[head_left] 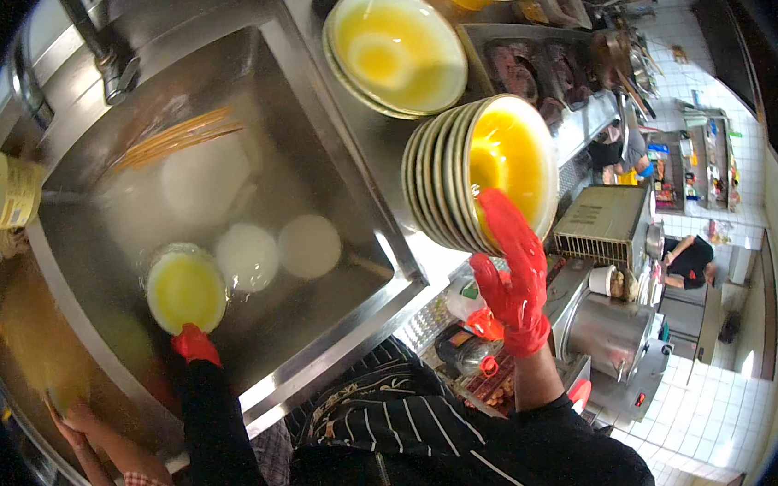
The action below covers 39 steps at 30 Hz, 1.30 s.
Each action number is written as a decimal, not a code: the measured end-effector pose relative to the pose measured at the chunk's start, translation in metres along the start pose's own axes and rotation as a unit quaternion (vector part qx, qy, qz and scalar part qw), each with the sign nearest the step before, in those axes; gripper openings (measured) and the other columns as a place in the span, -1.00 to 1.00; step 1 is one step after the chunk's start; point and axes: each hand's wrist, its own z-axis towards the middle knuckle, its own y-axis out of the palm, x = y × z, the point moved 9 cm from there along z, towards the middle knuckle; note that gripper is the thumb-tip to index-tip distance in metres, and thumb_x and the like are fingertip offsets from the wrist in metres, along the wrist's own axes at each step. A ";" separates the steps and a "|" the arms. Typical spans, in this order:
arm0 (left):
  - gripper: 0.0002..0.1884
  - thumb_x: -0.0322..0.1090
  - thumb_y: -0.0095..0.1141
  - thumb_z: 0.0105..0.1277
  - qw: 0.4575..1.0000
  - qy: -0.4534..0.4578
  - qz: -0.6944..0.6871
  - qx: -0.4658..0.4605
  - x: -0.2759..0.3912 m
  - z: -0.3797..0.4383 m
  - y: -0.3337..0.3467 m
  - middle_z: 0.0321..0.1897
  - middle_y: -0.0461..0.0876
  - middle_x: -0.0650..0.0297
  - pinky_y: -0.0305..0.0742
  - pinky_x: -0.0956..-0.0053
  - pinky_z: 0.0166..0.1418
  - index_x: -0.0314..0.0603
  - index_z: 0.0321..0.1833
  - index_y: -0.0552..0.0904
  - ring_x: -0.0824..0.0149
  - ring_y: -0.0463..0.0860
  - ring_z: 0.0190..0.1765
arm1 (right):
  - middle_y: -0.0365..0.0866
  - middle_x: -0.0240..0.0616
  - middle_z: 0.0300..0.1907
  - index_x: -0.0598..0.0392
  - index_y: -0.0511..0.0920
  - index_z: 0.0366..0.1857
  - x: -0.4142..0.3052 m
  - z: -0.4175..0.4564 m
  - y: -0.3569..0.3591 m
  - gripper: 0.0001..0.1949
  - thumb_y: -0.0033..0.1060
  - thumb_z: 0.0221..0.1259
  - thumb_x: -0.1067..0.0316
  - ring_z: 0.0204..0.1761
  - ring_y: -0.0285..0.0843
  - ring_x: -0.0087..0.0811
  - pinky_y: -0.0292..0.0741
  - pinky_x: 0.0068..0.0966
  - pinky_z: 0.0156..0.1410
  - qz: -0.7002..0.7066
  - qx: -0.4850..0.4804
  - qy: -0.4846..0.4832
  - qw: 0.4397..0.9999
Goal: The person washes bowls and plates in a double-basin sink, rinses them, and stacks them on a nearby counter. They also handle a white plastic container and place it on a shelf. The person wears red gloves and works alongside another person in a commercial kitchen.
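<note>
My left hand [196, 346], in a red rubber glove, grips the near rim of a small yellow-lined bowl [186, 293] in the sink water. Two pale round dishes lie just right of it: one dish [246, 257] is beside the bowl, the other dish [309, 246] farther right. On the counter right of the sink leans a stack of large yellow-lined bowls [442, 176]. My right hand [517, 280], gloved in wet red rubber, reaches over the near rim of the stack's front bowl. Its fingers are extended inside the bowl and its thumb is spread apart.
Chopsticks [178, 138] and larger pale dishes [206, 176] lie in the cloudy sink [324, 131] under a faucet [116, 79]. More large bowls [396, 48] sit behind the stack. Another person's hands [71, 420] work in the left basin. A meat tray [526, 68] stands beyond.
</note>
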 end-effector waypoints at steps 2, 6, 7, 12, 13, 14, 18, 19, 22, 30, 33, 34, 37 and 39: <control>-0.65 -0.19 -0.01 0.38 0.990 -0.002 -0.139 -0.039 0.006 -0.013 0.004 -0.13 0.61 0.14 0.52 0.17 -0.10 -0.23 0.12 0.51 0.10 0.57 -0.17 | 0.49 0.00 0.23 0.21 0.44 0.23 -0.022 -0.006 -0.008 -0.42 0.31 0.12 0.19 0.28 0.44 0.02 0.37 -0.20 0.35 -0.012 0.069 -0.001 0.998; -0.69 -0.32 0.05 0.37 0.963 0.049 -0.262 -0.037 0.038 -0.038 0.009 -0.09 0.59 0.17 0.61 0.30 -0.20 -0.13 0.15 0.50 0.19 0.61 -0.13 | 0.51 0.12 0.17 0.26 0.45 0.19 -0.083 -0.013 0.043 -0.49 0.22 0.18 0.24 0.26 0.44 0.08 0.38 -0.12 0.33 0.247 -0.011 -0.095 0.964; -0.67 -0.37 0.05 0.32 0.983 0.075 -0.164 0.028 0.042 -0.032 0.002 -0.16 0.63 0.14 0.62 0.28 -0.31 -0.16 0.14 0.51 0.16 0.64 -0.21 | 0.51 0.12 0.17 0.25 0.43 0.22 -0.101 -0.005 0.076 -0.48 0.22 0.19 0.25 0.27 0.44 0.06 0.36 -0.15 0.35 0.298 -0.109 -0.107 0.942; -0.63 -0.38 0.00 0.18 0.984 0.050 0.162 0.052 0.164 -0.111 0.009 -0.27 0.64 -0.14 0.59 0.21 -0.51 -0.50 0.01 0.50 0.01 0.69 -0.51 | 0.40 0.09 0.28 0.18 0.34 0.32 -0.149 -0.019 0.245 -0.31 0.33 0.13 0.07 0.36 0.31 0.05 0.25 -0.15 0.44 0.331 -0.277 -0.106 0.896; -0.62 -0.37 -0.01 0.18 0.983 0.094 0.154 0.029 0.174 -0.122 0.012 -0.28 0.63 -0.18 0.59 0.19 -0.51 -0.52 0.01 0.49 -0.02 0.69 -0.51 | 0.35 0.09 0.32 0.16 0.29 0.35 -0.163 -0.024 0.270 -0.28 0.33 0.13 0.06 0.38 0.26 0.04 0.20 -0.13 0.47 0.319 -0.299 -0.162 0.885; -0.62 -0.37 -0.01 0.17 0.984 0.089 0.151 0.011 0.176 -0.131 0.014 -0.29 0.64 -0.18 0.59 0.19 -0.51 -0.52 0.00 0.49 -0.02 0.69 -0.51 | 0.30 0.09 0.35 0.15 0.25 0.37 -0.175 -0.029 0.293 -0.25 0.33 0.12 0.05 0.41 0.21 0.03 0.14 -0.11 0.49 0.305 -0.314 -0.214 0.873; -0.65 -0.35 0.00 0.15 0.985 0.057 0.144 -0.077 0.173 -0.152 0.046 -0.30 0.64 -0.19 0.60 0.17 -0.48 -0.52 -0.07 0.51 -0.03 0.70 -0.51 | 0.25 0.09 0.36 0.13 0.20 0.38 -0.192 -0.064 0.370 -0.21 0.36 0.03 0.14 0.41 0.17 0.04 0.05 -0.02 0.50 0.191 -0.353 -0.405 0.821; -0.65 -0.34 0.01 0.15 0.983 0.047 0.144 -0.100 0.172 -0.152 0.058 -0.30 0.64 -0.19 0.60 0.16 -0.47 -0.52 -0.10 0.51 -0.03 0.69 -0.52 | 0.27 0.09 0.34 0.15 0.23 0.35 -0.189 -0.075 0.389 -0.23 0.35 0.02 0.15 0.39 0.19 0.05 0.06 0.00 0.50 0.148 -0.362 -0.441 0.808; -0.60 -0.29 0.06 0.12 0.957 0.012 0.260 -0.130 0.165 -0.151 0.089 -0.19 0.62 -0.20 0.61 0.15 -0.25 -0.50 -0.06 0.50 -0.05 0.72 -0.33 | 0.36 0.12 0.24 0.15 0.34 0.25 -0.155 -0.100 0.447 -0.36 0.30 0.02 0.20 0.31 0.29 0.07 0.20 0.01 0.41 0.039 -0.350 -0.481 0.803; 0.02 0.05 0.39 0.05 0.993 -0.015 0.052 -0.101 0.084 -0.112 0.144 0.40 0.25 -0.06 0.23 0.29 0.41 -0.39 0.46 0.15 0.11 0.27 0.42 | 0.44 0.07 0.21 0.16 0.42 0.18 -0.182 -0.107 0.472 -0.54 -0.07 0.32 0.08 0.18 0.42 0.08 0.38 -0.14 0.25 0.215 -0.651 -0.111 0.719; -0.13 0.04 0.28 0.19 0.964 -0.064 0.027 -0.257 0.117 -0.120 0.153 0.32 0.39 0.11 0.36 0.25 0.29 -0.09 0.48 0.17 0.17 0.41 0.31 | 0.44 -0.01 0.23 0.14 0.48 0.12 -0.148 -0.106 0.463 -0.60 -0.04 0.27 0.18 0.25 0.37 0.02 0.32 -0.10 0.31 0.312 -0.409 -0.183 0.838; -0.22 0.01 0.27 0.20 0.954 -0.117 -0.010 -0.276 0.142 -0.137 0.154 0.24 0.48 0.21 0.49 0.26 0.16 0.07 0.46 0.24 0.23 0.52 0.22 | 0.49 -0.02 0.17 0.13 0.51 0.08 -0.119 -0.110 0.462 -0.62 0.00 0.20 0.24 0.21 0.41 0.02 0.35 -0.10 0.28 0.309 -0.266 -0.221 0.886; -0.38 -0.05 0.20 0.25 0.942 -0.142 -0.124 -0.278 0.121 -0.137 0.153 0.13 0.54 0.19 0.55 0.23 0.06 0.10 0.37 0.33 0.19 0.58 0.11 | 0.59 0.00 0.04 0.12 0.52 0.04 -0.128 -0.095 0.478 -0.63 0.03 0.11 0.35 0.07 0.53 0.06 0.45 -0.11 0.16 0.240 -0.391 -0.192 0.867; -0.40 -0.03 0.19 0.24 0.931 -0.134 -0.231 -0.250 0.070 -0.115 0.158 0.10 0.55 0.17 0.58 0.21 0.01 0.10 0.34 0.36 0.18 0.60 0.08 | 0.59 -0.01 0.03 0.16 0.53 0.00 -0.166 -0.088 0.465 -0.68 -0.02 0.17 0.35 0.05 0.53 0.07 0.45 -0.11 0.17 0.446 -0.535 -0.021 0.718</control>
